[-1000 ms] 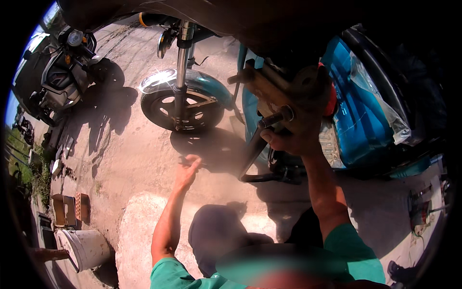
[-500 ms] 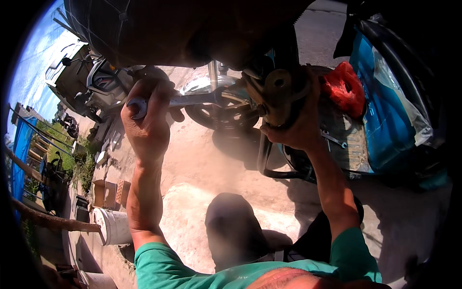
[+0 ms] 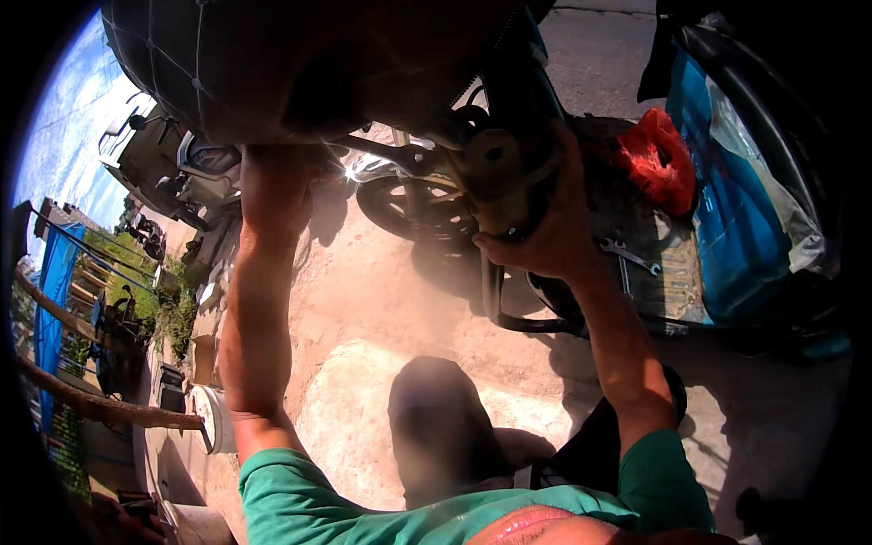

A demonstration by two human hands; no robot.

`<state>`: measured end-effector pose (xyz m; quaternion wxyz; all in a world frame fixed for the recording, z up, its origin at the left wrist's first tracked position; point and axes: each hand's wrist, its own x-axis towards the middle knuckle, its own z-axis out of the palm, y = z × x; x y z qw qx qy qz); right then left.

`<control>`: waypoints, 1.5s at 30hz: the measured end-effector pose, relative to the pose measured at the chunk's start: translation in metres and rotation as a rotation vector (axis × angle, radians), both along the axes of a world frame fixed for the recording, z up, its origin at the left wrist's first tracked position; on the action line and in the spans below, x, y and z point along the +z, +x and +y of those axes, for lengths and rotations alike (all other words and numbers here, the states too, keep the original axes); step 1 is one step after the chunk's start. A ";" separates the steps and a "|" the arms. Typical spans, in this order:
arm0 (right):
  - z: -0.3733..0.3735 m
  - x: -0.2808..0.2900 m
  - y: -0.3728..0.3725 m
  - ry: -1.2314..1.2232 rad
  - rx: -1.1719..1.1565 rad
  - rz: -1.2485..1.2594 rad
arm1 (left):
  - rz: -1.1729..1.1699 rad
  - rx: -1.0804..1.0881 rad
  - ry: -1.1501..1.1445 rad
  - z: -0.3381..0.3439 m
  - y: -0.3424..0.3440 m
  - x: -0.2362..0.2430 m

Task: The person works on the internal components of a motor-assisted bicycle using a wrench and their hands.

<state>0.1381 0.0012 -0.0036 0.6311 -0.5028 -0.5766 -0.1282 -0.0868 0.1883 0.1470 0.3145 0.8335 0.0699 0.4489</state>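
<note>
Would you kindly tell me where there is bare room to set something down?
Bare ground shows between the left forearm, wheel and left knee. It is crowded around the right hand and metal part, and on the footboard near the wrenches and red plastic.

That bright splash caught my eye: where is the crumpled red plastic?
In the head view, the red plastic lies right of the right hand, just left of the blue panel.
</note>
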 end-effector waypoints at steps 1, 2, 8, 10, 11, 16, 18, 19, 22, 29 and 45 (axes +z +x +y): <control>-0.001 0.002 -0.001 -0.009 0.008 0.012 | 0.133 -0.009 0.333 0.009 -0.004 0.006; 0.000 0.003 -0.002 -0.012 0.008 0.016 | 0.169 -0.092 0.309 0.015 -0.006 0.006; -0.001 0.003 -0.001 -0.032 -0.025 0.018 | -0.022 -0.022 -0.310 -0.045 0.010 0.009; -0.002 0.003 0.000 -0.034 -0.046 0.002 | -0.077 0.072 -0.358 -0.059 0.012 0.003; -0.002 0.004 0.000 -0.035 -0.053 -0.005 | -0.103 0.082 -0.416 -0.062 0.011 0.001; -0.001 0.007 -0.002 -0.033 0.008 0.026 | -0.184 0.081 -0.252 -0.090 0.007 -0.023; 0.000 0.007 0.000 -0.027 0.015 0.029 | -0.124 0.047 -0.080 -0.104 0.005 -0.040; 0.000 0.006 0.000 -0.029 0.023 0.033 | -0.024 0.109 0.095 -0.108 -0.002 -0.055; 0.000 0.008 -0.001 -0.047 0.033 0.032 | 0.065 0.151 0.470 -0.113 -0.012 -0.097; 0.005 0.006 0.001 0.014 0.025 -0.017 | 0.026 -0.108 -0.037 -0.127 -0.022 -0.109; 0.001 0.006 0.004 0.003 0.011 -0.053 | 0.075 -0.110 -0.251 -0.071 0.036 -0.191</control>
